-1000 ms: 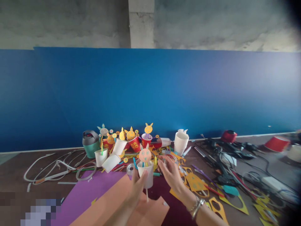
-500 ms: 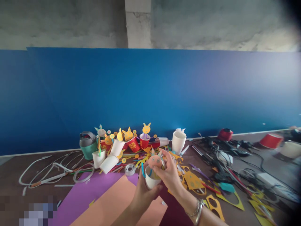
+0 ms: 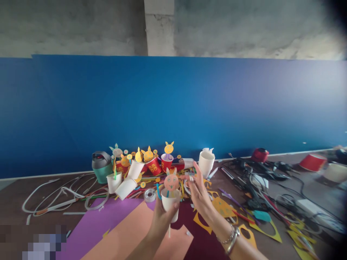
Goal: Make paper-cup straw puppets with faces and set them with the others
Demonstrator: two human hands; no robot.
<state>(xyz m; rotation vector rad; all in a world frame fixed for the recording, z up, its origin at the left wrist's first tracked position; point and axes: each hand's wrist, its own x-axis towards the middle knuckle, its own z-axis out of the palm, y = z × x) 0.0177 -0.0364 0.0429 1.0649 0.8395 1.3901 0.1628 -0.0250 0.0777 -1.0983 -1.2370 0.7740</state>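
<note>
My left hand (image 3: 163, 220) is wrapped round a white paper cup (image 3: 170, 204), held upright over the coloured paper. An orange paper animal head (image 3: 171, 182) with two pointed ears and a drawn face stands up from the cup's mouth. A blue pipe cleaner (image 3: 158, 190) curves out at the cup's left rim. Below the cup a thin white stick (image 3: 169, 231) pokes down. To the right, apart from the cup, my right hand (image 3: 199, 191) is open with its fingers raised. A white ring-shaped item (image 3: 187, 186) shows beside its fingers; whether they touch it I cannot tell.
Purple (image 3: 108, 209) and orange paper sheets (image 3: 124, 231) lie in front. Behind stand several decorated cups, including a red cup (image 3: 167, 163), and a clear tape roll (image 3: 149, 195). Yellow paper scraps (image 3: 221, 206) and black cables (image 3: 257, 195) spread rightward; a green container (image 3: 102, 168) stands left.
My right hand has let go of the orange paper head and moved right, fingers spreading. The head now stands above the cup, which my left hand has shifted slightly left.
</note>
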